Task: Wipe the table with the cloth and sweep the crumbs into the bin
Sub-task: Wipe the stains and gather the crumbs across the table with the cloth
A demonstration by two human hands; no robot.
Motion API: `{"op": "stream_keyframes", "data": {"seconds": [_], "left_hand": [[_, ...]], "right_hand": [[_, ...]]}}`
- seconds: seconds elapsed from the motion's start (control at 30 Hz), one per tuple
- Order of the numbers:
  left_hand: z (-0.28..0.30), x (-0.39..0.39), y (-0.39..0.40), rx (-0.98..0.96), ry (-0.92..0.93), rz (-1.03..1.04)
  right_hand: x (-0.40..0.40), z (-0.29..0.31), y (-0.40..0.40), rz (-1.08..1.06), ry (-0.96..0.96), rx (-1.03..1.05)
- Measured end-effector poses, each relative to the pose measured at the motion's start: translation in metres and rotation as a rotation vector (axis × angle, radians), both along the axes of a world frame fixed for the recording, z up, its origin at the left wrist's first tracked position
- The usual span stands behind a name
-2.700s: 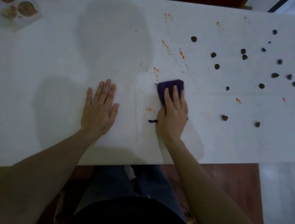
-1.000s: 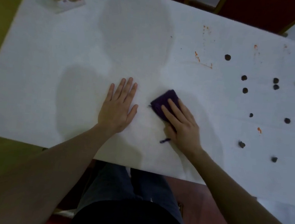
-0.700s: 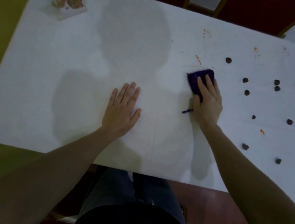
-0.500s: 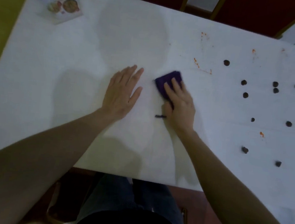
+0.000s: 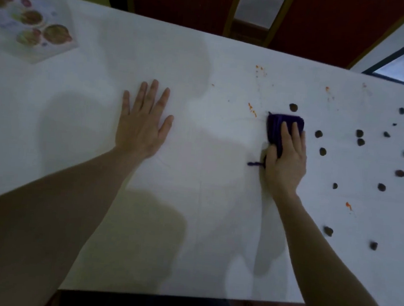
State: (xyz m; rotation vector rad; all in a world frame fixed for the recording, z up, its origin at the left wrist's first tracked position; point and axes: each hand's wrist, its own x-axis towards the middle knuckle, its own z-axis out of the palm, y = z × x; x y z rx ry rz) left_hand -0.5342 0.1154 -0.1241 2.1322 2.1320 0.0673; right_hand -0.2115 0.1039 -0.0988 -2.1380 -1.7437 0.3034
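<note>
While the right hand (image 5: pixel 284 159) presses a folded purple cloth (image 5: pixel 280 126) flat against the white surface (image 5: pixel 191 212), fingers together on top and thumb beside it, the left hand (image 5: pixel 143 121) lies well apart to the left, palm down, fingers spread, pinching nothing. Dark roundish crumbs (image 5: pixel 322 151) lie scattered to the right of the cloth, the nearest (image 5: pixel 293 107) just beyond its far edge. Orange smears (image 5: pixel 252 109) mark the surface just left of the cloth, with more (image 5: pixel 348 206) toward the right. A thin purple loop (image 5: pixel 255 164) pokes out by the thumb. A glossy printed sheet (image 5: pixel 34 26) showing dishes of food lies at the far left corner. Beyond the far edge stand dark red panels (image 5: pixel 327 25) with yellowish trim. Soft shadows cross the smooth, matte top.
</note>
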Motion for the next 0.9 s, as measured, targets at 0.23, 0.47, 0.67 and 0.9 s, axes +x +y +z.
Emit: {"op": "stream_keyframes", "data": {"seconds": [0.23,0.47,0.67,0.9], "left_hand": [[-0.001,-0.001,0.0,0.029,0.0,-0.003],[0.0,0.001,0.001,0.02,0.011,0.004],[0.0,0.002,0.002,0.023,0.006,0.001],[-0.001,0.001,0.001,0.027,0.01,-0.004]], "right_hand": [[-0.086,0.0,0.042,0.232,0.034,0.031],[-0.062,-0.006,-0.048,0.598,-0.018,0.09],[-0.023,-0.005,0.02,0.267,-0.008,0.041],[-0.097,0.005,0.101,0.242,0.041,0.006]]}}
